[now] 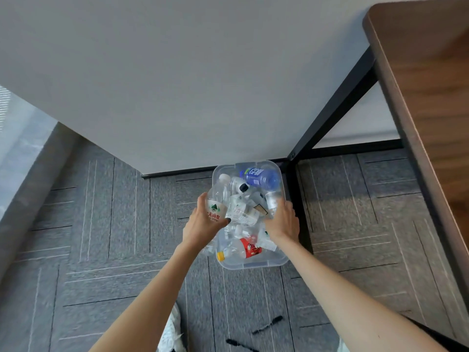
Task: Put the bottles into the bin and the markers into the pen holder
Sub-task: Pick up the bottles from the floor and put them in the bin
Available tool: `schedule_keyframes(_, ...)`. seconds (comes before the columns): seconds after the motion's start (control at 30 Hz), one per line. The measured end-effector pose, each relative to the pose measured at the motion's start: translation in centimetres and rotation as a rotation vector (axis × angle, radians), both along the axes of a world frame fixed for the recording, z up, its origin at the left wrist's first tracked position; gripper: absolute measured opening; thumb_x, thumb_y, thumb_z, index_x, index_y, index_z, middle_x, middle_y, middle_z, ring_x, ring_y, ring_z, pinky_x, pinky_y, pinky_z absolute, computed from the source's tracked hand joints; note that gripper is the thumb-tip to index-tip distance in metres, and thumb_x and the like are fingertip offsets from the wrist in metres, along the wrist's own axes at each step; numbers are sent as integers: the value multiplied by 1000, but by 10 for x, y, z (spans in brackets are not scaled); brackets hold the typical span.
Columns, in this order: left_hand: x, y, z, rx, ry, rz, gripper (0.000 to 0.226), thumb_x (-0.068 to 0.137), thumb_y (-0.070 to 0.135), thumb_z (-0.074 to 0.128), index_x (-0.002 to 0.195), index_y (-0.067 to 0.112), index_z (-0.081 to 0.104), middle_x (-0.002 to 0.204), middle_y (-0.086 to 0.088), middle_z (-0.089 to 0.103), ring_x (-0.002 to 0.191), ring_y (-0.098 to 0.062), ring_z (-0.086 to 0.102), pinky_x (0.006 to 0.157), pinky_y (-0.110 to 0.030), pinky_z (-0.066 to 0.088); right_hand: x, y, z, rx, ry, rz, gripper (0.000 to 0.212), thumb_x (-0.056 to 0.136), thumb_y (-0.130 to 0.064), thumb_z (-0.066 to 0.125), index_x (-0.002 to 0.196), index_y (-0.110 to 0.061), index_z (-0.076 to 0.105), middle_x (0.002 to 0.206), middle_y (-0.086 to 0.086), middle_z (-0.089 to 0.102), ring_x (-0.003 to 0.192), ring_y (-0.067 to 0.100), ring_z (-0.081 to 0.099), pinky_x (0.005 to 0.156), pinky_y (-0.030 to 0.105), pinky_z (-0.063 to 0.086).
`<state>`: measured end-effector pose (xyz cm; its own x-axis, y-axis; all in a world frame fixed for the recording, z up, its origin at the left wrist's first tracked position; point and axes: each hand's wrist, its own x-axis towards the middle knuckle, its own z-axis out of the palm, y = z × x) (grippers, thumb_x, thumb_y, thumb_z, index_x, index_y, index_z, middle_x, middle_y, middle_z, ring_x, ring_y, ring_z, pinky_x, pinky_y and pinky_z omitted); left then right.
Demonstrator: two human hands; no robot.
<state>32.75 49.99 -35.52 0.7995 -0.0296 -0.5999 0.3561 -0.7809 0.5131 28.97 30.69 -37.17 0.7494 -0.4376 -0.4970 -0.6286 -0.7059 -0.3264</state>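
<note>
Left hand (203,223) grips a bottle (215,210), right hand (283,221) grip unclear, over the heaped bin (253,264); I fear it rolling off the pile.

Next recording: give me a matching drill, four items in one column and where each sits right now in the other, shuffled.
1. blue bottle
2. red-label bottle
3. green-logo bottle
4. black marker

A. on the carpet
B. in the bin, end nearest the person
C. in the bin, end nearest the wall
D. in the left hand grip

Pairs: 1-C, 2-B, 3-D, 4-A
</note>
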Motion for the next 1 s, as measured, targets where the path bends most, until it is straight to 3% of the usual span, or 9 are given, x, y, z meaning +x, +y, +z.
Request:
schedule_keyframes(0.1,3,-14,-15,-21,39,17,98,71,44,79,145,28,16,126,-9,56,97,-30,63,82,-48,55,-14,-8,-9,-4,-33,-12,44,85,-14,69,125,-15,50,127,6,52,104,25,61,78,33,50)
schedule_keyframes(0.2,8,-28,-30,-67,103,57,100,69,38,80,145,28,15,131,-13,52,103,-32,60,87,-50,53,-21,-14,-18,28,-76,-27,37,85,-12,67,119,-15,53,121,3,55,95,19,60,76,34,53)
schedule_keyframes(0.43,42,-56,-43,-76,76,45,108,71,53,74,151,32,5,139,-15,50,114,-37,58,95,-54,48,-30,-17,-27,50,-65,7,32,90,-12,63,119,-16,53,121,-2,54,83,11,54,53,16,33)
schedule_keyframes(0.53,49,-56,-39,39,58,-45,111,74,69,62,151,36,-11,161,-13,14,143,-40,24,112,-62,24,-33,-13,-22,53,-56,19,29,91,-12,61,118,-16,51,121,-1,54,87,14,56,61,22,38)
schedule_keyframes(0.6,40,-50,-36,84,49,-97,104,79,68,57,151,38,-12,163,-8,-1,149,-33,6,114,-61,11,-35,-9,-17,64,-45,27,28,91,-12,60,117,-16,51,122,-1,54,95,17,59,65,25,39)
schedule_keyframes(0.7,22,-40,-35,120,-43,-149,90,85,61,54,154,35,1,163,-2,8,149,-27,9,116,-55,13,-40,-2,-10,89,-45,33,30,92,-11,60,120,-16,52,126,-2,54,102,17,59,67,24,39)
schedule_keyframes(0.77,11,-34,-34,110,-76,-145,80,88,54,54,153,32,15,161,-1,19,148,-25,18,116,-53,16,-43,3,-6,107,-49,34,30,92,-10,60,120,-15,52,127,-2,54,94,14,57,66,22,39)
schedule_keyframes(0.87,-4,-29,-31,87,-111,-124,66,90,45,56,149,29,32,156,1,33,144,-23,27,115,-49,20,-48,11,-2,110,-38,51,27,92,-11,59,118,-16,52,125,-4,54,84,9,51,53,17,33)
schedule_keyframes(1.0,-25,-23,-24,13,-146,-53,41,90,32,58,131,25,57,137,1,55,128,-22,48,105,-47,41,-58,19,7,124,-38,72,24,95,-15,57,119,-17,53,125,-6,54,95,12,59,57,19,34)
